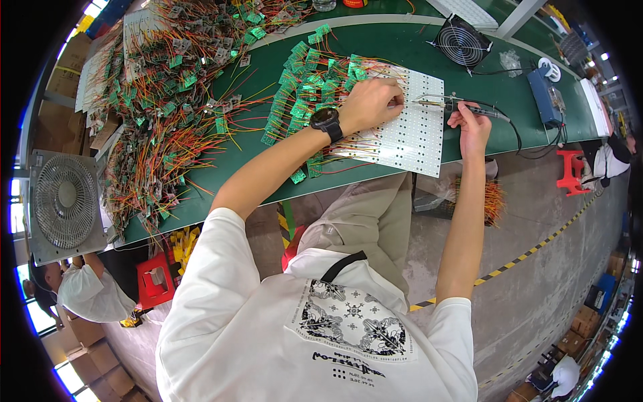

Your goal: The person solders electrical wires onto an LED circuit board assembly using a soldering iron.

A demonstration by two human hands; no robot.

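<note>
A white perforated panel [418, 147] lies on the green-topped bench, with rows of small green circuit boards [311, 84] and red and yellow wires along its left side. My left hand [375, 104], wearing a black watch, rests over the panel's left part. Its fingers are curled together, and whatever they pinch is hidden. Just past the panel's right edge, my right hand [471, 127] grips a soldering iron [483, 110] with a black cable. The iron's thin metal tip points left over the panel, apart from my left fingers.
A big heap of wired circuit boards [181, 60] covers the bench's left side. A black fan [462, 43] sits at the back right, near a blue box [544, 100] and a white spool [549, 69]. Another fan [67, 201] stands far left. A red stool [570, 172] is on the floor.
</note>
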